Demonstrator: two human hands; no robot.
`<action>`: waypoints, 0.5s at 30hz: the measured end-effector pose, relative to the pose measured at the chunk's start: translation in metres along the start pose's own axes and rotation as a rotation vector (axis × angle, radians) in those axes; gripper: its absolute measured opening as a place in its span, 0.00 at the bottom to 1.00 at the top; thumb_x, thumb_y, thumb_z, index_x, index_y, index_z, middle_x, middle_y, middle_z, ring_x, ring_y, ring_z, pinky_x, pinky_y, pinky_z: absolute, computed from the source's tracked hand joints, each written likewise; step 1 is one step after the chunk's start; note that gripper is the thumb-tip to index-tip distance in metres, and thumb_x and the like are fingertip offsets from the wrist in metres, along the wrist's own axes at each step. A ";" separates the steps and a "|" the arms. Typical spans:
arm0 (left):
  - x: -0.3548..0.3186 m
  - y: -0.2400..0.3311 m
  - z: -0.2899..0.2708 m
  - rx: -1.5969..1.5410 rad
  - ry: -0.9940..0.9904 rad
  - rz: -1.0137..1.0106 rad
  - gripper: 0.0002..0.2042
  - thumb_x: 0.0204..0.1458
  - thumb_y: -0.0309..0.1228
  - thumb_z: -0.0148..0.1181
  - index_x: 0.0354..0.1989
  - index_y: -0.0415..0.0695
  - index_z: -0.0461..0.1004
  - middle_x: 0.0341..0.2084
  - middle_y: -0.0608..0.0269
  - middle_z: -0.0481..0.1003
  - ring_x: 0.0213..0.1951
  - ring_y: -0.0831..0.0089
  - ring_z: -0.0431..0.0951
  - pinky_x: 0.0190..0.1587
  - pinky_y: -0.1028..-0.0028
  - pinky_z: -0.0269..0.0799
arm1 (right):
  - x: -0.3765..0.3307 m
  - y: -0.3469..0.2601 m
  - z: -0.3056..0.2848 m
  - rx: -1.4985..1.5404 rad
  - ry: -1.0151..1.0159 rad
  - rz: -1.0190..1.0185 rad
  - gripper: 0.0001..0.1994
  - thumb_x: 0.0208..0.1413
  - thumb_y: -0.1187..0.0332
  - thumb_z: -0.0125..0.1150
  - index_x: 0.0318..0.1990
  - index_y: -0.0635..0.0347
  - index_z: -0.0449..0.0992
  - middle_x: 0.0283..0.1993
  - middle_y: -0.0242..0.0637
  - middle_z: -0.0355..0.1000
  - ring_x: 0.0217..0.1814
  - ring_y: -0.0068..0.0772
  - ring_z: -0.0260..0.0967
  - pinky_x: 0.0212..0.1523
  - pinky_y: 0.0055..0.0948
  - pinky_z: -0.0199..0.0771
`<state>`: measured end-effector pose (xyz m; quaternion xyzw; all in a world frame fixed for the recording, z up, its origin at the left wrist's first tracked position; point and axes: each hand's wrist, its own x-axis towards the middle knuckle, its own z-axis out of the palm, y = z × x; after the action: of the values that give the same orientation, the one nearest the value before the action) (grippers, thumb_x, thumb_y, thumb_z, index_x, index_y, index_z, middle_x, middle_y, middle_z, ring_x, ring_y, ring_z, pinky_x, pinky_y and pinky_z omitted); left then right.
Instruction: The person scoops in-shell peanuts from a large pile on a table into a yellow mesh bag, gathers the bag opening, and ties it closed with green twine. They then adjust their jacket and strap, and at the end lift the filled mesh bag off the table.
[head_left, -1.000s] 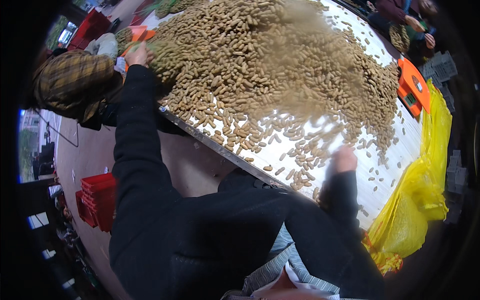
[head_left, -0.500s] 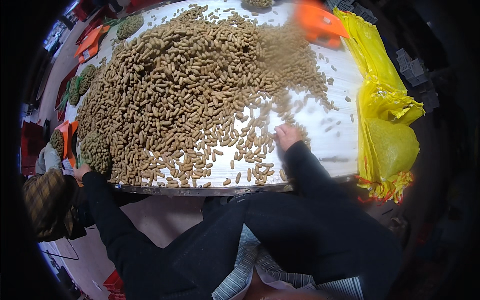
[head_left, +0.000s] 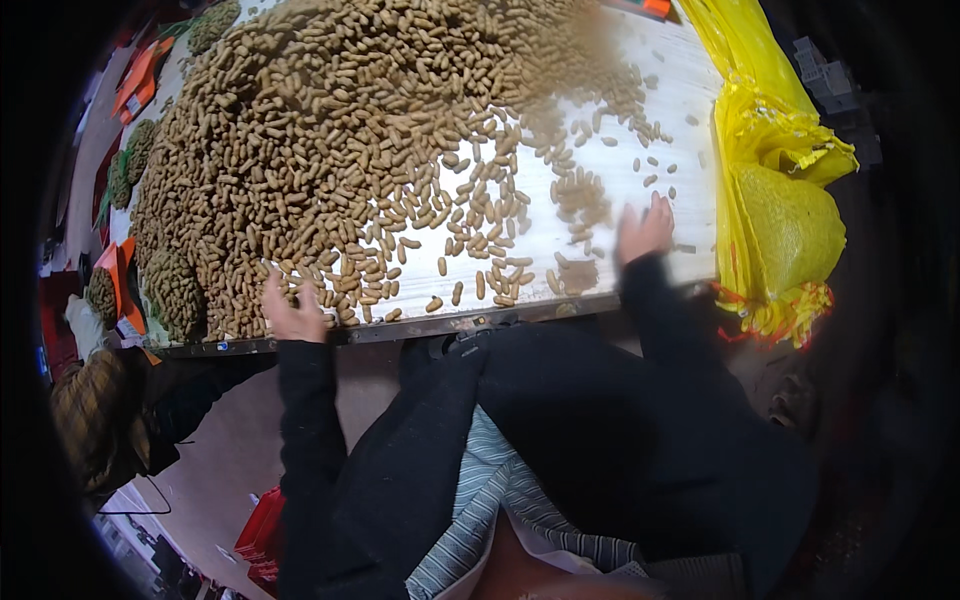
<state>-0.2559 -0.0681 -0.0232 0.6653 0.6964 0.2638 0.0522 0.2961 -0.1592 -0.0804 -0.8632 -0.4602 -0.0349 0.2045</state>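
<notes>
Since the earlier frames the view had swung so that the table's near edge ran level across the middle of the picture, and both hands had drawn in closer to that edge; the left hand, previously stretched far out along the table's side, now sat at the near fringe of the heap.

The heap of peanuts (head_left: pixel 330 150) in their shells covered most of the white table (head_left: pixel 690 110), thickest at upper left and thinning to scattered pods toward the near edge and the right. The left hand (head_left: pixel 292 312) lay at the near edge of the table, fingers loosely curled, touching the outermost pods of the heap; whether it gripped any could not be told. The right hand (head_left: pixel 645 232) rested on a barer part of the table surface, fingers spread, among a few loose peanuts, with a blurred cluster of pods just to its left.

A yellow mesh sack (head_left: pixel 785 215), partly filled, hung at the table's right end, near the right hand but apart from it. Orange scoops (head_left: pixel 120 285) lay along the table's far left side. Another person in a plaid garment (head_left: pixel 95 415) stood at lower left.
</notes>
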 end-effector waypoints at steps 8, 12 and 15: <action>-0.081 0.167 0.076 -0.361 -0.570 0.698 0.23 0.48 0.32 0.69 0.54 0.41 0.73 0.59 0.45 0.67 0.66 0.46 0.61 0.67 0.52 0.56 | 0.014 -0.089 0.019 0.187 -0.732 0.019 0.34 0.62 0.54 0.55 0.67 0.70 0.56 0.72 0.67 0.45 0.78 0.58 0.36 0.75 0.53 0.36; -0.081 0.195 0.105 -0.382 -0.668 0.860 0.25 0.51 0.40 0.66 0.57 0.43 0.71 0.60 0.47 0.65 0.67 0.47 0.57 0.67 0.45 0.50 | 0.010 -0.199 0.045 0.379 -0.472 -0.356 0.32 0.64 0.57 0.51 0.67 0.72 0.54 0.72 0.67 0.44 0.78 0.61 0.37 0.75 0.51 0.36; -0.084 0.208 0.111 -0.267 -0.688 0.862 0.25 0.51 0.44 0.65 0.55 0.44 0.73 0.62 0.45 0.63 0.68 0.44 0.55 0.69 0.44 0.45 | 0.011 -0.213 0.047 0.546 -0.260 -0.517 0.34 0.64 0.56 0.51 0.70 0.69 0.51 0.74 0.63 0.44 0.79 0.59 0.35 0.75 0.52 0.35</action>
<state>-0.0127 -0.1197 -0.0509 0.9248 0.2652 0.1150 0.2474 0.1242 -0.0271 -0.0521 -0.6300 -0.6766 0.1480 0.3512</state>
